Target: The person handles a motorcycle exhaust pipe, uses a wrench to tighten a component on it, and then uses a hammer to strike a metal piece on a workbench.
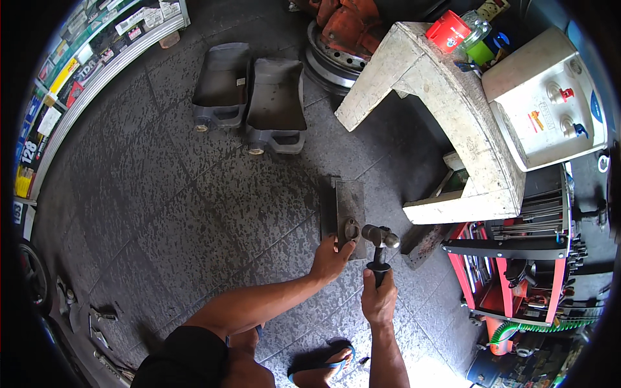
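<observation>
My right hand (379,299) is wrapped round the black handle of a ball-peen hammer (381,238). The hammer's metal head is raised beside a small round metal part (351,229) with a dark opening. That part rests against a flat-topped metal beam (350,194) on the floor. Low on the beam, my left hand (332,260) has its thumb and fingers curled at the near edge of the round part, seemingly holding it; the fingertips are partly hidden. Hammer head and part look slightly apart.
Two cut-open dark jugs (276,97) lie on the tiled floor (213,200) ahead. A worn white stand (453,97) is at right, bearing a red cup (447,32) and a water dispenser (542,107). Nearer is a red tool cart (511,271); shelves (97,71) line the left.
</observation>
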`<state>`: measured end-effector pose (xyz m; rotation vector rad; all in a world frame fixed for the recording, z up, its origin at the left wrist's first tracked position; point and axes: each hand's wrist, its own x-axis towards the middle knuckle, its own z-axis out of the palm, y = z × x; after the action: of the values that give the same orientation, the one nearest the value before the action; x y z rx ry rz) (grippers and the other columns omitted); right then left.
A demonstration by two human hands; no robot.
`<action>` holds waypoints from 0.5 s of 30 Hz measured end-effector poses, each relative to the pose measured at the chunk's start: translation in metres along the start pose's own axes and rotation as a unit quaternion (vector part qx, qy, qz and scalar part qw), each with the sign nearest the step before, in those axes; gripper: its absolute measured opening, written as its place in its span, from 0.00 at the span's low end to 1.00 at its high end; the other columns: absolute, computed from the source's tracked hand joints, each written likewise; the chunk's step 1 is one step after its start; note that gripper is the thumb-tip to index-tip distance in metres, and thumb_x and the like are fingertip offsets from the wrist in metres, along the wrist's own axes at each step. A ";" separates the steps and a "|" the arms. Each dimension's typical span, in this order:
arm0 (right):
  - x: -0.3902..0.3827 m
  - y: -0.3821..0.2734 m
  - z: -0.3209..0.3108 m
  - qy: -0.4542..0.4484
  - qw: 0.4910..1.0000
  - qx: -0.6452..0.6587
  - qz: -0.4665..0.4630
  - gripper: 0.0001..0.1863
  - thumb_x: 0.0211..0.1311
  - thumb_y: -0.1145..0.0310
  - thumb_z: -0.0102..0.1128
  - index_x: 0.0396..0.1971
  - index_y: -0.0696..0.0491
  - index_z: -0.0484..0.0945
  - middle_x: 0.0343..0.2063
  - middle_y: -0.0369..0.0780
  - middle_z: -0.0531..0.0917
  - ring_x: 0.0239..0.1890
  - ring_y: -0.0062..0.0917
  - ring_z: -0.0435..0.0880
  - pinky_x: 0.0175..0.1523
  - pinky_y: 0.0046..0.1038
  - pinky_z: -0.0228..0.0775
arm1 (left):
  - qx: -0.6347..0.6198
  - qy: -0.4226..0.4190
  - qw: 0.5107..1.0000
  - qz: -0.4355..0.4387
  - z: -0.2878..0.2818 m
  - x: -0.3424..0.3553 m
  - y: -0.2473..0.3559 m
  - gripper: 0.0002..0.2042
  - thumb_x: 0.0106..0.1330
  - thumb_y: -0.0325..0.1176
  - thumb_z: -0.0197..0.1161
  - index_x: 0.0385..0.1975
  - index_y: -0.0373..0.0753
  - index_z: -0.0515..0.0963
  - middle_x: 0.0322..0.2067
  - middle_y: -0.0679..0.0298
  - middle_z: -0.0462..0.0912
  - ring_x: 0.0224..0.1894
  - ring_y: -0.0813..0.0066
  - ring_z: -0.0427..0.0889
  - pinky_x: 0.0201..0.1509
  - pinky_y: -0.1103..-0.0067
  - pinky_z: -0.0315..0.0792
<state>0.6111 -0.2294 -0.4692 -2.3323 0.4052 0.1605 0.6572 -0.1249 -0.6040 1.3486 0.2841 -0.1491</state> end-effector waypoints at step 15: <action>0.038 0.013 0.011 -0.044 0.992 -0.108 -0.044 0.19 0.65 0.59 0.63 0.37 0.62 0.71 0.25 0.60 0.81 0.34 0.59 0.81 0.31 0.45 0.73 | 0.049 -0.034 0.992 -0.110 0.001 0.003 0.017 0.12 0.69 0.36 0.57 0.28 0.33 0.77 0.17 0.65 0.76 0.16 0.80 0.74 0.17 0.77 0.68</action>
<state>0.6426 -0.2396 -0.4947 -2.5399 0.2500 0.2749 0.6643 -0.1222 -0.5889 1.4035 0.3710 -0.3967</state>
